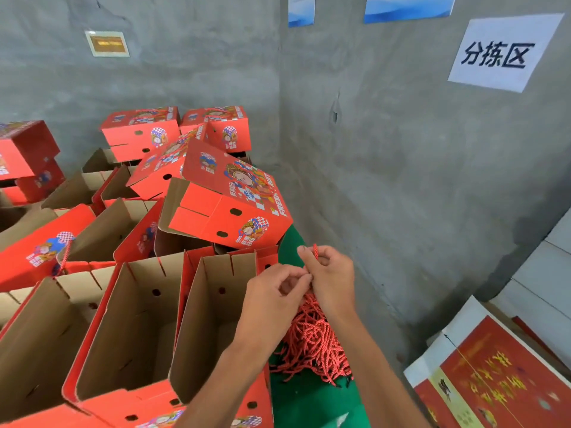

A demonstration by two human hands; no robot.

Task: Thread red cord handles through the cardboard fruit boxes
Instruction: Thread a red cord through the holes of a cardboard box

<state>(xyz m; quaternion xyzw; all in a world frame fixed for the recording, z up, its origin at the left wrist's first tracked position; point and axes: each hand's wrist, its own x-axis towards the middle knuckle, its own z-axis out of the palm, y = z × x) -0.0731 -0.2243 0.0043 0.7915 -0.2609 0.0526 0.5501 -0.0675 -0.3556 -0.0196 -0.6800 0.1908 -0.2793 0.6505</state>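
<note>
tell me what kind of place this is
Likely a fruit packing or sorting room: bare grey concrete wall with a white paper sign, many open red printed cardboard boxes, and a pile of red twisted cords.

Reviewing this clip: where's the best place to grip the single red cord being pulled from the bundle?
Grip the red cord near its upright free end, from above, where the right hand already pinches it. Lower down it merges into the tangled cord bundle.

Both hands [304, 282] raised, fingers curled
</note>
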